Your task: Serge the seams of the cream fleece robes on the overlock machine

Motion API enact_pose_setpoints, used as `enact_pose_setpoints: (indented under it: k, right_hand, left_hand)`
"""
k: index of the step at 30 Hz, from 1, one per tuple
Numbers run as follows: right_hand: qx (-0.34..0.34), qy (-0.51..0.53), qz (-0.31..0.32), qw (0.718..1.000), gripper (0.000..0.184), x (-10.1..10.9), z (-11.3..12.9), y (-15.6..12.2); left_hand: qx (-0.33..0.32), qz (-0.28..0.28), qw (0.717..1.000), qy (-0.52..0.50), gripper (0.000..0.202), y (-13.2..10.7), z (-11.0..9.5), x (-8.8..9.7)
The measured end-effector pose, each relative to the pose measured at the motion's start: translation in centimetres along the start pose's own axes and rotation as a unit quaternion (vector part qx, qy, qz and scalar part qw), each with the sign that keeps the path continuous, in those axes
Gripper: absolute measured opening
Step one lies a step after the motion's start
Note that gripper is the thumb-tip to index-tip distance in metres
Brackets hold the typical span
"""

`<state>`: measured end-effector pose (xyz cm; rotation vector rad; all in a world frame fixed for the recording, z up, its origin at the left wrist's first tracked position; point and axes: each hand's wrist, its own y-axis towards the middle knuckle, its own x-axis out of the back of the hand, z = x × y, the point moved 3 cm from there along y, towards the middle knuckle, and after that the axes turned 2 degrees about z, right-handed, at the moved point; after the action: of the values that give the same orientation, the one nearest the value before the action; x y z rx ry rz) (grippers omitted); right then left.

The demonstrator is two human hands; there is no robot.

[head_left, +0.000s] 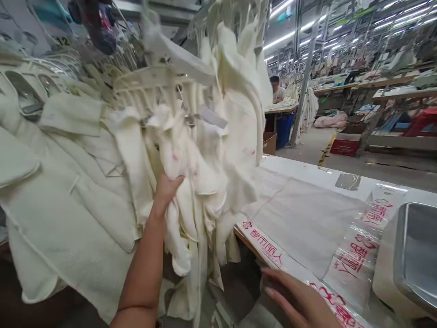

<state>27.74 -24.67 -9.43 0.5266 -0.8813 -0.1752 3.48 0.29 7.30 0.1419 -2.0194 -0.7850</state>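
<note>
The left hand [167, 193] is closed on the cream cloth pieces [175, 159], with the thumb in front; the other fingers go behind the cloth, so I cannot tell how many layers they hold. It seems to hold them near the middle of their length so that the loose bundle stays together. The right hand [297, 296] is low, beside the near edge of the table, its fingers loosely bent and a little blurred. I see no cloth in it, but the palm is hidden, so I cannot tell if it has hold of something.

The cream pieces hang in front of the person, to the left of the table, under a pale hanger [153, 79] with clips, which probably lets them hang freely. They look soft and creased, with curved edges, uneven lower ends and some small pinkish marks.

On the left, larger pale garments [78, 200] hang close together; on the right, another cream garment [241, 123] hangs just beside the bundle. The white table [307, 173] carries a greyish sheet [314, 218], plastic with red print [353, 259] along its sides, perhaps as a smooth cover, and a metal tray [418, 250].
</note>
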Motion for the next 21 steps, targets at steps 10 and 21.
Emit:
enact_pose_setpoints:
  k: [10, 21]
  right_hand:
    - [-0.126, -0.054, -0.139, 0.981, 0.089, -16.4, 2.5, 1.8]
    - [-0.129, 0.205, -0.069, 0.968, 0.026, -10.6, 4.8, 2.0]
  left_hand:
    - [0.088, 0.056, 0.993, -0.048, 0.047, -1.2, -6.1, -2.5]
    - [-0.044, 0.080, 0.994, -0.059, 0.081, -4.2, -11.0, -0.6]
